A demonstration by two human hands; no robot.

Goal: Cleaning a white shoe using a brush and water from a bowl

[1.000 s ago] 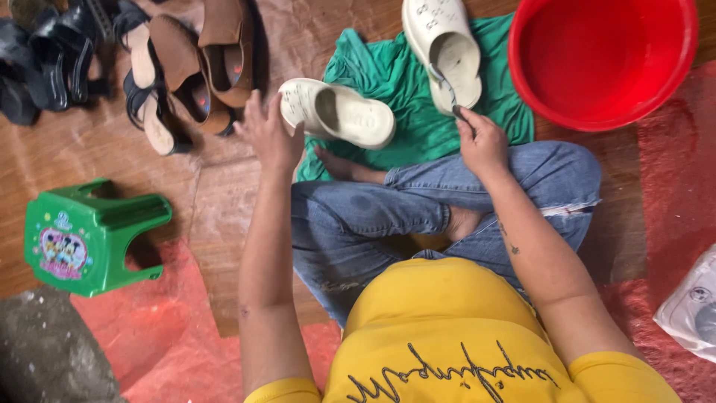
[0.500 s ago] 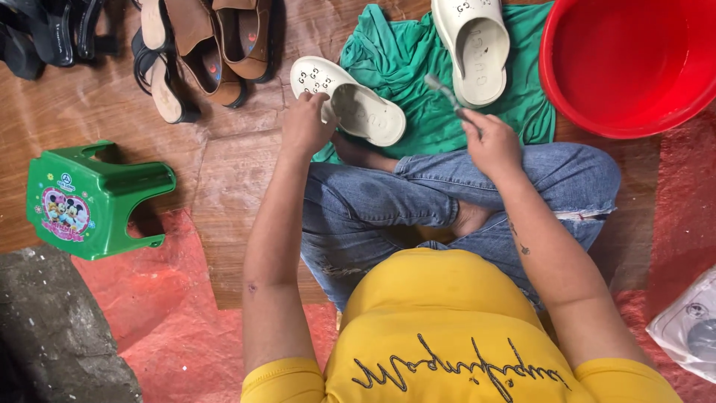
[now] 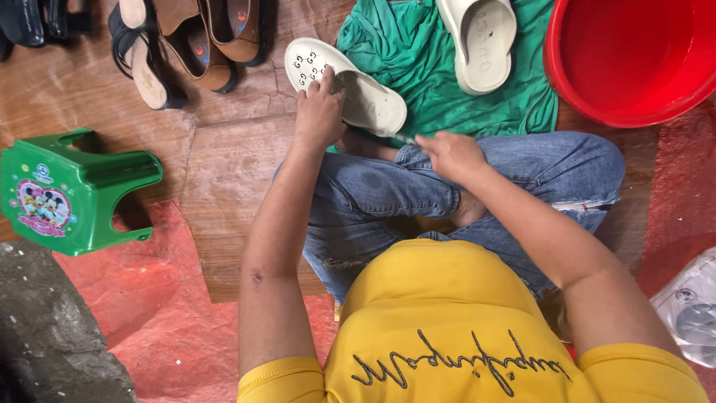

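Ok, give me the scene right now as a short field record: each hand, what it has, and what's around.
left hand: grip on the edge of an off-white rubber slide sandal, holding it at the knee
right hand: closed around a thin tool, mostly hidden; kind cannot be told
second sandal: matching off-white slide lying on a crumpled green cloth
basin: round red plastic tub, at upper right
stool: small green plastic stool on its side, at left
other footwear: brown and black sandals at upper left
floor: wooden boards
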